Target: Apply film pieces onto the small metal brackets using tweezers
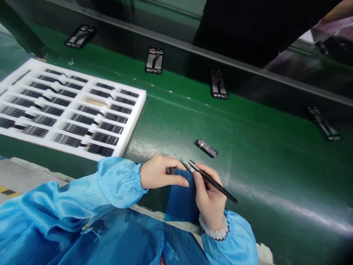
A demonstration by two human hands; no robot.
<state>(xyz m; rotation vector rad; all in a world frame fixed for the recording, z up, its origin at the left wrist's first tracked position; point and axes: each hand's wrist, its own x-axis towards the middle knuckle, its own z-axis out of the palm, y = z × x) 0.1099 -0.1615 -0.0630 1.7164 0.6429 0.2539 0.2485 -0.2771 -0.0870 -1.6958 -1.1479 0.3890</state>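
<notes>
Black tweezers [216, 182] lie in my right hand [211, 195], pinched between thumb and fingers, with the tips pointing left over the top edge of a blue translucent sheet [180, 202]. My left hand [164, 171] is closed on the sheet's upper end, thumb across its face and fingers behind it. Rows of tiny marks or holes show on the sheet; whatever is at the tweezer tips is too small to make out. Just beyond my hands, a small black phone part [207, 148] rests on the green work surface [171, 121].
A white foam tray [135, 114] at the left holds rows of dark, thin parts in compartments. Along the back strip lie several phone frames [154, 60], another of them [220, 84] right of centre. A dark panel [242, 33] stands at the back.
</notes>
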